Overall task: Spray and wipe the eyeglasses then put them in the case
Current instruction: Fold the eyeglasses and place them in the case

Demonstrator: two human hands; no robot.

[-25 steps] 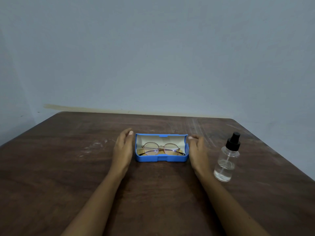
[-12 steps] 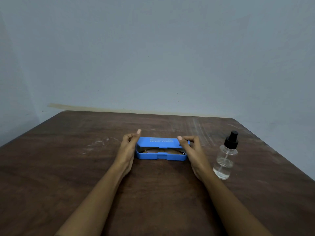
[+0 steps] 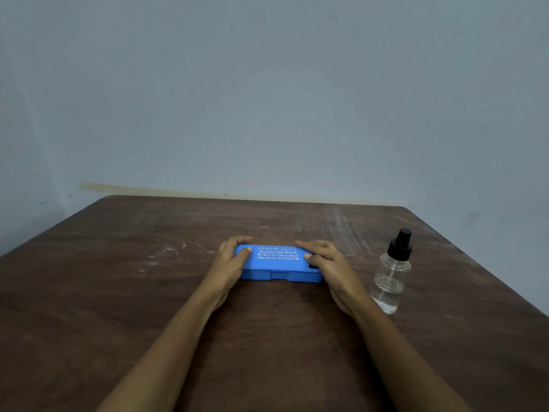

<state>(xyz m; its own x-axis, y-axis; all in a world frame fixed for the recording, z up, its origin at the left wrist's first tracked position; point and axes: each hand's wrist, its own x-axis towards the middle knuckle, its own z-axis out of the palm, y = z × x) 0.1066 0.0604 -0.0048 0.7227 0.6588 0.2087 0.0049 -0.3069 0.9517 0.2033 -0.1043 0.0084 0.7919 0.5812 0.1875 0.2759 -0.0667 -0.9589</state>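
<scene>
The blue eyeglass case (image 3: 277, 264) lies closed in the middle of the table, its lid with white print facing up. The eyeglasses are hidden inside it. My left hand (image 3: 230, 263) grips the case's left end, fingers curled round the far corner and thumb on the lid. My right hand (image 3: 329, 263) holds the right end the same way, fingers lying along the far edge and thumb pressing on the lid.
A clear spray bottle (image 3: 392, 275) with a black nozzle stands upright just right of my right wrist. The dark wooden table (image 3: 118, 292) reaches back to a grey-blue wall; its right edge runs close behind the bottle.
The case lid came down from fully open to closed over the eyeglasses. Both hands moved from beside the case onto its ends and lid.
</scene>
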